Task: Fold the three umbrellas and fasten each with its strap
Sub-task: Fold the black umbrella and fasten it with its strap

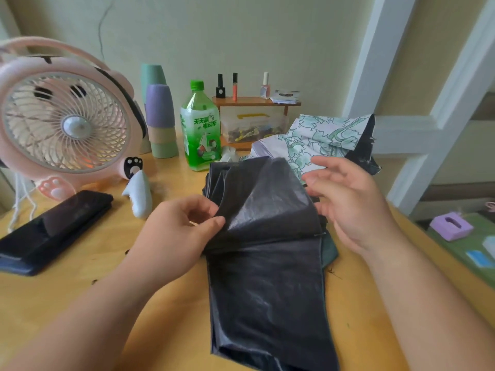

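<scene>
A black umbrella (pixel 267 263) lies lengthwise on the yellow table (pixel 112 263), its canopy panels loose and flattened. My left hand (pixel 182 231) pinches the left edge of one raised panel between thumb and fingers. To the right of the panel hovers my right hand (pixel 345 199), fingers spread and relaxed, holding nothing. Behind it a white umbrella with a green flower print (pixel 318 140) lies crumpled, its dark lining showing at the right. A folded dark umbrella (pixel 53 231) lies flat at the left of the table.
A pink desk fan (pixel 64 121) stands at the back left. Stacked cups (pixel 160 121), a green bottle (pixel 201 129) and a small wooden shelf (pixel 254 103) with nail polish line the back. A white ladder frame (pixel 417 124) rises at the right.
</scene>
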Action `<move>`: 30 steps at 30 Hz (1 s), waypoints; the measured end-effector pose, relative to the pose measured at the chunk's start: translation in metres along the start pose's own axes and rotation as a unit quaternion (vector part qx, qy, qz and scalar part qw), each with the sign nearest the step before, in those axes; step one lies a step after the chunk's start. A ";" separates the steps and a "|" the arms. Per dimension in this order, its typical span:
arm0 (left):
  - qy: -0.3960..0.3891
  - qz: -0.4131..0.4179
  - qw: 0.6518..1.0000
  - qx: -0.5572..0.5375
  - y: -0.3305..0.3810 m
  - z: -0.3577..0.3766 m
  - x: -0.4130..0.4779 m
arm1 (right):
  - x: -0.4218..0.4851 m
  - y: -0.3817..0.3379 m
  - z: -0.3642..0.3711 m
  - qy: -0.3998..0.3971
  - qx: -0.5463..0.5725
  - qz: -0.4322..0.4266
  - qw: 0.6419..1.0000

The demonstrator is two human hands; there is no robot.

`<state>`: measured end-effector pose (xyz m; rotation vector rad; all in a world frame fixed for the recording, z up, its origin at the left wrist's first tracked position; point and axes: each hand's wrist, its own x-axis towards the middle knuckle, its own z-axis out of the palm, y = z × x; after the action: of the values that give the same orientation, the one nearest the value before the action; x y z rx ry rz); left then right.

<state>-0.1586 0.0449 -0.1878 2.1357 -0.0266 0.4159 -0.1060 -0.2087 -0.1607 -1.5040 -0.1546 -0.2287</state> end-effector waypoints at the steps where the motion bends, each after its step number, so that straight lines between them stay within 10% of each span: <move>1: -0.031 0.004 0.999 -0.042 0.001 -0.003 -0.002 | -0.004 -0.006 -0.001 -0.015 0.025 0.009 1.000; 10: -0.296 0.061 0.929 -0.213 0.005 -0.046 -0.026 | -0.100 -0.006 -0.027 -0.119 0.089 0.016 0.989; 16: -0.417 0.058 0.903 -0.080 -0.011 -0.065 -0.081 | -0.162 0.010 -0.045 -0.108 -0.042 0.054 0.992; 21: -0.196 0.141 0.970 0.000 -0.003 -0.041 -0.096 | -0.150 -0.004 -0.042 -0.132 -0.092 0.140 0.977; 25: -0.134 0.305 0.913 0.238 0.012 -0.029 -0.082 | -0.133 -0.003 -0.039 -0.159 -0.054 0.155 0.974; 30: -0.085 0.298 0.924 0.222 0.007 -0.022 -0.091 | -0.132 -0.003 -0.035 -0.168 -0.067 0.118 0.976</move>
<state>-0.2519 0.0462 -0.1984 2.5863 -0.7637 0.6310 -0.2364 -0.2364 -0.1917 -1.6721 -0.2324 0.2121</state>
